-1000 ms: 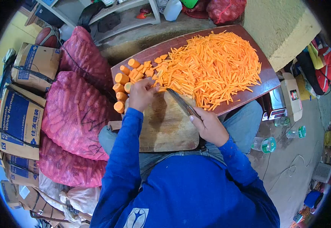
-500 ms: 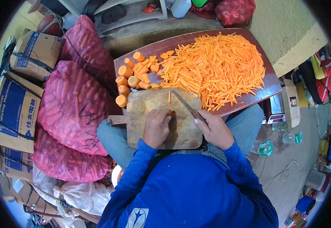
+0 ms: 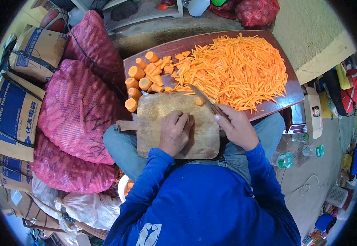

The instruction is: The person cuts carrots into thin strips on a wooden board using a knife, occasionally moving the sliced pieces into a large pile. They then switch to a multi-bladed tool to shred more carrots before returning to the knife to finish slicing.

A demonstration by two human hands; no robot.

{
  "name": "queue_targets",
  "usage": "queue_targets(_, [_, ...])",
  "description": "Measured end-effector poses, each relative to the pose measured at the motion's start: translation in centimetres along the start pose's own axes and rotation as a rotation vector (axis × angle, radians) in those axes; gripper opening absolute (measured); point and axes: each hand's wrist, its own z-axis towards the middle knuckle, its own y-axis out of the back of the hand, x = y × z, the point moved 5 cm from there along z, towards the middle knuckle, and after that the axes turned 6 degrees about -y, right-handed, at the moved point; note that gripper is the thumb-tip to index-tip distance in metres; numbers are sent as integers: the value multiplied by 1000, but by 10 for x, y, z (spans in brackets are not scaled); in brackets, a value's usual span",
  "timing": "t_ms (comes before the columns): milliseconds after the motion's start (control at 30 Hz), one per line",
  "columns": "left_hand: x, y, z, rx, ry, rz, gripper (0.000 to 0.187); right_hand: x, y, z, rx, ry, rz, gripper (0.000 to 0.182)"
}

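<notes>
A wooden cutting board (image 3: 154, 110) lies across my lap. My right hand (image 3: 239, 127) grips a knife (image 3: 203, 97) by its handle, with the blade pointing up and left over the board's far edge. Beside the blade is a small orange carrot piece (image 3: 199, 101). My left hand (image 3: 175, 133) rests on the middle of the board, its fingers curled down; whatever is under the fingertips is hidden. Beyond the board, a large heap of carrot sticks (image 3: 240, 69) covers much of a dark red table (image 3: 178, 46). Thick carrot chunks (image 3: 136, 73) stand at the table's left.
Pink mesh sacks (image 3: 78, 110) are piled at my left, with cardboard boxes (image 3: 16, 112) behind them. A white container (image 3: 123, 187) stands by my left knee. Plastic bottles (image 3: 285, 160) lie on the floor at right, near a concrete wall (image 3: 313, 45).
The knife has shifted slightly up and right, and a carrot piece now sits by its blade. The carrot stick at the board's far edge is gone from there. My left hand has moved a little right.
</notes>
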Motion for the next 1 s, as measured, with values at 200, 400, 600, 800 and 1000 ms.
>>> queue_targets(200, [24, -2, 28, -81, 12, -110, 25, -13, -11, -26, 14, 54, -27, 35])
queue_targets(400, [17, -2, 25, 54, 26, -67, 26, -20, -18, -40, 72, -40, 250, 29])
queue_targets(600, [7, -9, 23, 60, 8, 68, 28, -18, -17, -27, 158, -116, 346, 36])
queue_targets(800, [9, -9, 15, 66, -29, 44, 24, -8, -4, -16, 65, -32, 168, 31])
queue_targets(1000, [-3, 2, -8, 38, -64, -43, 18, -21, 0, 4, 82, -27, -30, 32])
